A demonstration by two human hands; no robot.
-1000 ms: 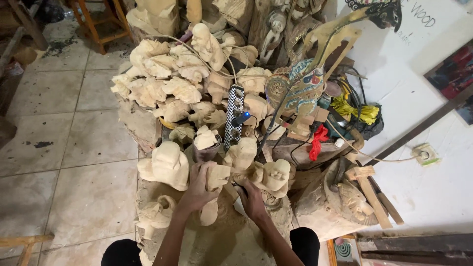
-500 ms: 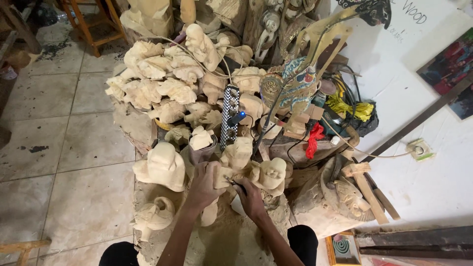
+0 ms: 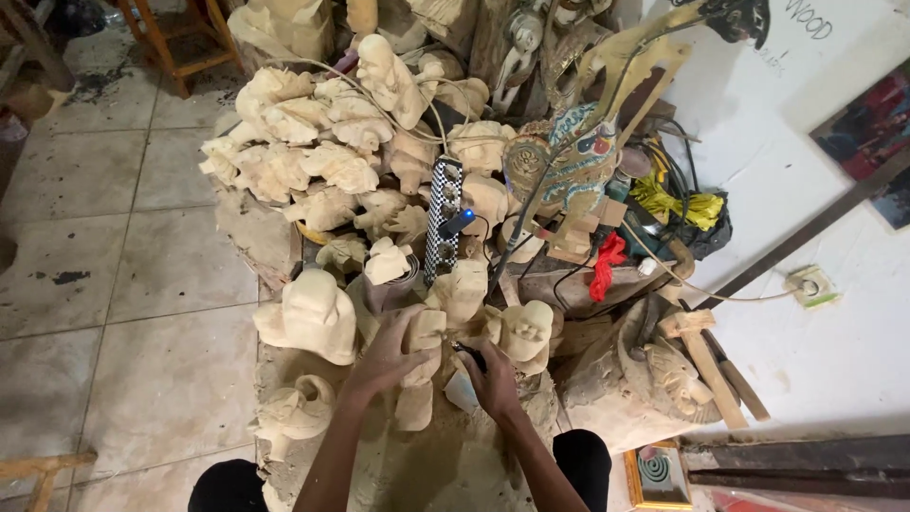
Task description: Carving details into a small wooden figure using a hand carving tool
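Pale, unfinished wood fills the middle of the view: the left hand (image 3: 387, 356) is wrapped around an upright carved figure (image 3: 422, 365) standing on the carving block (image 3: 398, 465) between the person's knees, while the right hand (image 3: 493, 379) is clenched on a dark-handled tool (image 3: 471, 356) pressed close against the figure's side. Just beside them sit a rounded carved head (image 3: 527, 332) and a larger squat carving (image 3: 311, 316), with a heap of similar carvings (image 3: 313, 161) behind and a black-and-white power strip (image 3: 442, 220) leaning among them. My judgement is that the tool could slip off the wood toward the steadying fingers, since the two hands work so near each other; the crowded pieces could also be knocked over by an elbow. The tool's working end is hidden behind the right hand, so its kind cannot be told, and the figure's carved detail is too small to read. A wooden mallet (image 3: 697, 346) lies to the right.
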